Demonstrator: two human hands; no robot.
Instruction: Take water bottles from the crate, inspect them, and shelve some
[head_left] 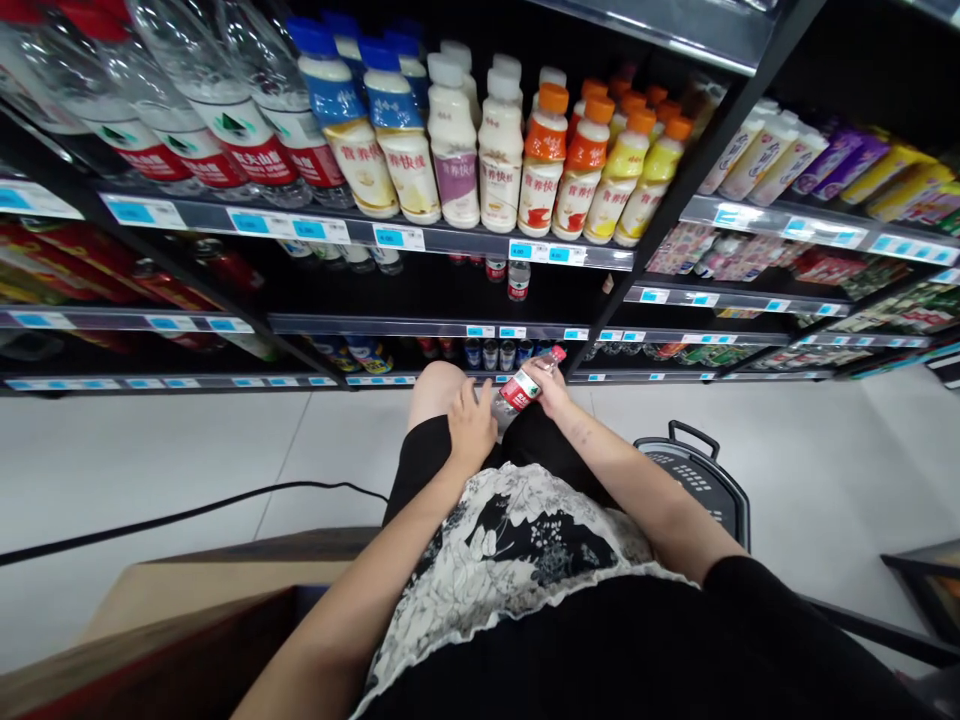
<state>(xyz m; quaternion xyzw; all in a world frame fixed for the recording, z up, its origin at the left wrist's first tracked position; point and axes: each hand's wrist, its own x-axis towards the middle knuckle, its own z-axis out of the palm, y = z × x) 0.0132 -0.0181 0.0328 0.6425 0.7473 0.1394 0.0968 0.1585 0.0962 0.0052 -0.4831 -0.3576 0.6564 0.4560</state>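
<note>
A clear water bottle (519, 391) with a red cap and a red, white and green label is tilted over my lap, its cap up to the right. My right hand (553, 385) is wrapped round its upper part near the cap. My left hand (472, 425) is beside the bottle's lower end, over my knee, fingers stretched out and a little apart. Whether its fingertips touch the bottle, I cannot tell. On the middle shelf in front stands a similar small water bottle (518, 281) with a red label.
Milk drink bottles (457, 150) and large water bottles (240, 130) line the upper shelf (465, 240). Cans (491, 354) sit on the lowest shelf. A black basket (694, 480) rests on the floor to my right. Behind me on the left are a cardboard box (165, 590) and a black cable (225, 503).
</note>
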